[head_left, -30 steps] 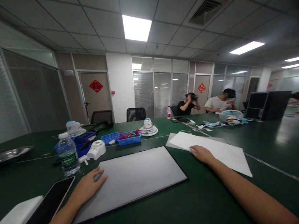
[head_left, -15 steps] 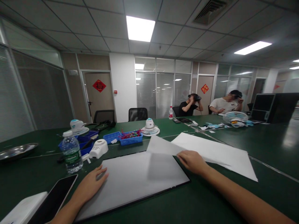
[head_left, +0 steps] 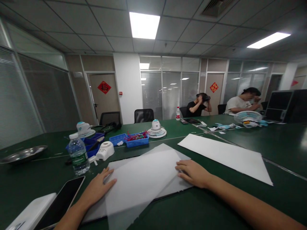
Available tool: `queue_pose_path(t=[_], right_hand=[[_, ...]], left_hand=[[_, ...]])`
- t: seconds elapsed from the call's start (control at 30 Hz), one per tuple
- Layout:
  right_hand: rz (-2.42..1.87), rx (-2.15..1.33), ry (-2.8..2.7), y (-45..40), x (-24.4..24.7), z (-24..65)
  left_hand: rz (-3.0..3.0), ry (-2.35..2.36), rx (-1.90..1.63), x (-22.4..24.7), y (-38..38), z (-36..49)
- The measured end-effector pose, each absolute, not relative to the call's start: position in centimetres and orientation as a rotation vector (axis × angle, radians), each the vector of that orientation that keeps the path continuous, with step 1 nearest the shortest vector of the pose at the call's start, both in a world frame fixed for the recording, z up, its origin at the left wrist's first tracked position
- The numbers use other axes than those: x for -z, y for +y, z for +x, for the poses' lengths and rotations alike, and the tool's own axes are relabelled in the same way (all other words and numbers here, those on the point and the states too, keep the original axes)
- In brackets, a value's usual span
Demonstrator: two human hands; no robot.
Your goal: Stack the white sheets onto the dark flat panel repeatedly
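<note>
At the bottom of the frame the sheet (head_left: 141,179) now reaches down past the panel (head_left: 97,208), its lower end overhanging the near border onto the green table (head_left: 192,210). A second ago the panel's grey face lay uncovered and the right hand (head_left: 190,172) was over at the papers on the right; half a second ago it was bringing a corner across, and now the sheet spans most of the panel. As I judge it, the two are stacked but out of line, for the sheet sits askew, leaving bare panel at lower left. The left hand (head_left: 98,188) has stayed at the panel's left side, open and palm down, fingers spread, tips at the sheet's left margin. The right hand lies at the right of centre with thumb and fingers apart over the layers' edge; whether it pinches anything, I cannot tell. The sheet looks thin, pale and see-through: the panel's dark border and the table show faintly through its lower part, and its far corner points up at mid-frame. Near the right hand the layers are hard to tell apart. Beyond, at right, the white paper (head_left: 225,156) lies apart from the panel; farther off, at centre, is a blue tub (head_left: 137,142) of wires.
</note>
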State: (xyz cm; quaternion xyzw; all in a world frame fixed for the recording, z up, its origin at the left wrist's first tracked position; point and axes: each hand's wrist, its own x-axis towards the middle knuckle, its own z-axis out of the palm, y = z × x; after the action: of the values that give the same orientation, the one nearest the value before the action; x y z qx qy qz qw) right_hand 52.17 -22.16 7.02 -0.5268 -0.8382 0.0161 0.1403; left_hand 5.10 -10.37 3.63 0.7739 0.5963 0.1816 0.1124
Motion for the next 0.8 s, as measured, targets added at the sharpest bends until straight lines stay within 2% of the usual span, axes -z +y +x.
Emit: queue_pose_path(t=[0.47,0.8], right_hand=[[-1.739,0.429,-2.512,-23.7,-7.3,48.4],[-1.193,0.114,-2.687,-24.5,-7.0,48.1]], left_hand=[[2.189,1.763,-0.621,-3.1,-9.9,4.7],[2.237,1.752,-0.664,-2.3,-9.3,4.5]])
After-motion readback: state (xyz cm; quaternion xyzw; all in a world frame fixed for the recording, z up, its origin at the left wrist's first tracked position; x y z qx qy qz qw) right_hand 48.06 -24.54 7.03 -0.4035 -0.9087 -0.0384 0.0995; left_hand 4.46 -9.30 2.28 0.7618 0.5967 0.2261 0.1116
